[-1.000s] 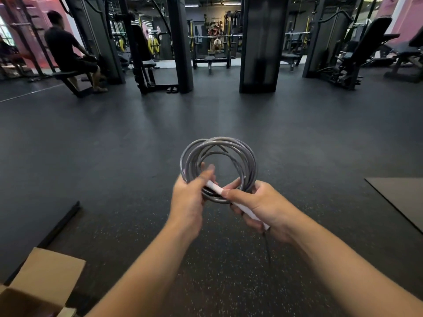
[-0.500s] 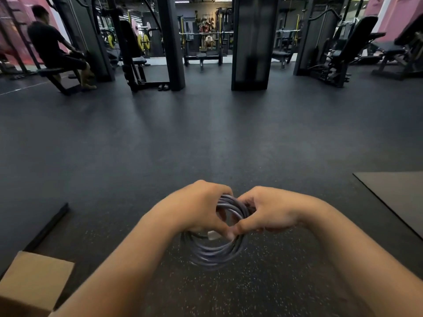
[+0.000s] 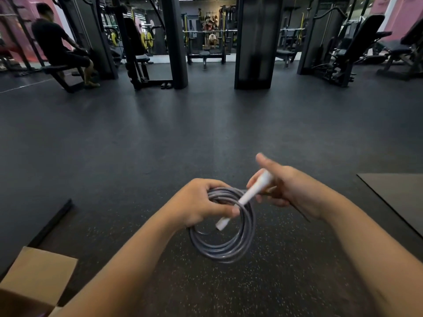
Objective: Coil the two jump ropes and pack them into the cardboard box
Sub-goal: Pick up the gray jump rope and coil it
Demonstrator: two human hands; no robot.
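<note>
A grey jump rope (image 3: 225, 248) hangs as a coil of several loops in front of me, above the dark speckled floor. My left hand (image 3: 199, 205) grips the top of the coil, thumb pressed across the loops. My right hand (image 3: 286, 191) holds the rope's white handle (image 3: 246, 199), which slants down through the coil toward my left thumb. A thin dark strand trails down from under my right hand. The open cardboard box (image 3: 39, 276) sits at the bottom left, its flap up; its inside is mostly out of frame. A second rope is not visible.
A dark mat (image 3: 398, 197) lies on the floor at the right. A low black edge (image 3: 52, 225) runs along the floor at the left. Gym machines and pillars stand at the back, and a person (image 3: 57, 44) sits on a bench at far left.
The coil, held upright a second ago, has tipped down to hang below my hands. My right hand has drawn away to the right, pulling the white handle through the coil.
</note>
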